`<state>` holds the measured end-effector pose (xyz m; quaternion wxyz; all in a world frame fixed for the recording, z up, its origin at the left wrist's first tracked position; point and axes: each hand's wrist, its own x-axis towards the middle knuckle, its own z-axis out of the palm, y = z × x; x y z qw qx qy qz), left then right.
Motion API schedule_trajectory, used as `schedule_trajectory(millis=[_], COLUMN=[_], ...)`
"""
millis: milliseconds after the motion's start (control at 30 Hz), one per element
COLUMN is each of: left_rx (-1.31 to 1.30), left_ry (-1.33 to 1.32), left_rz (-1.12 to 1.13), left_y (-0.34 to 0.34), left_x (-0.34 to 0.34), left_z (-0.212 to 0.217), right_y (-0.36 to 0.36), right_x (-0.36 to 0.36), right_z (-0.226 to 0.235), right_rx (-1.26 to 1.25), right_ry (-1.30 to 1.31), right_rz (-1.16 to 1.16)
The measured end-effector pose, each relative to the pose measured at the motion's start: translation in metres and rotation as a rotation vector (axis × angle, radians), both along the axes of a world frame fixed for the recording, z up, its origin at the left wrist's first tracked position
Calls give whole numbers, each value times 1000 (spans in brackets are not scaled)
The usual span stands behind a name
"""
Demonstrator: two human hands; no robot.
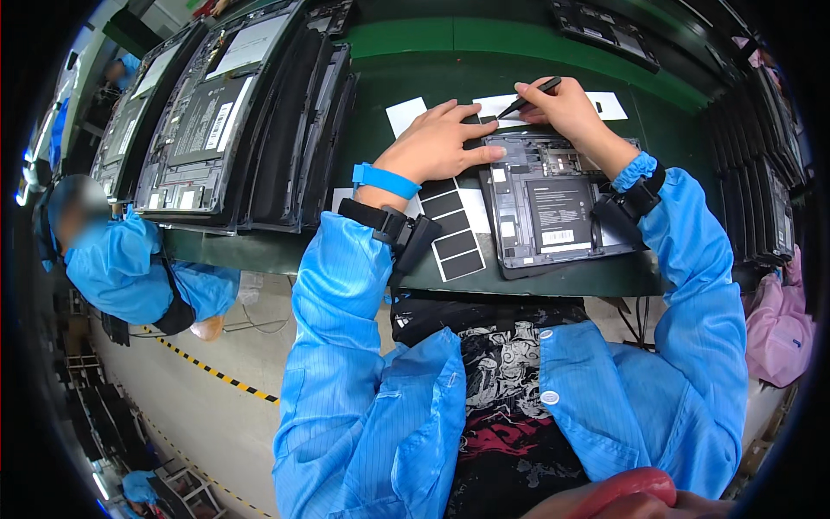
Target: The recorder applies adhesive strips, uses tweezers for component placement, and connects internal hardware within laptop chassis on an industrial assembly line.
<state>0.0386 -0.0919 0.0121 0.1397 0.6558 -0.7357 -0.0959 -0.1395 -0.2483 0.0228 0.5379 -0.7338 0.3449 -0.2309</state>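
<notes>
My right hand [560, 111] pinches a pair of black tweezers [527, 97] whose tip points down at a small black patch by a white sheet [614, 105]. Fingers spread, my left hand [445, 143] lies over the sheets, its fingertips close to that tip and its thumb at the corner of an opened laptop base [516, 173]. The base lies flat with its battery [559, 216] and circuit board showing. A strip of black rectangular stickers [456, 242] on white backing extends from under my left hand, left of the base.
Several laptop bases with batteries stand stacked on the left [207, 121]. More dark panels are piled at the right edge [761, 173], and another base [605, 35] rests at the back of the green table [380, 73]. A person in blue [117, 259] sits at the left.
</notes>
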Motion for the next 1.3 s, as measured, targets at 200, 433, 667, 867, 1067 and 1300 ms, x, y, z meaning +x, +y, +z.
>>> schedule_trajectory(millis=[200,433,667,867,1067,1300], left_rx=[-24,-21,16,-195,-237,171], left_ry=[47,-10,50,21,466,585], left_rz=[7,9,79,31,164,221], left_y=[-2,2,-6,-2,-17,-60], left_x=[4,-1,-6,1,-68,-102], left_z=[-9,-3,-4,2,53,38], right_y=[2,10,2,2,-3,-12], right_x=[4,6,-10,-92,-141,-132], right_z=[-1,1,5,56,24,8], right_rx=[-34,-86,66,151,197,253], right_ry=[-38,-31,-280,-161,-212,-265], right_rz=[7,-2,-57,-83,-213,-124])
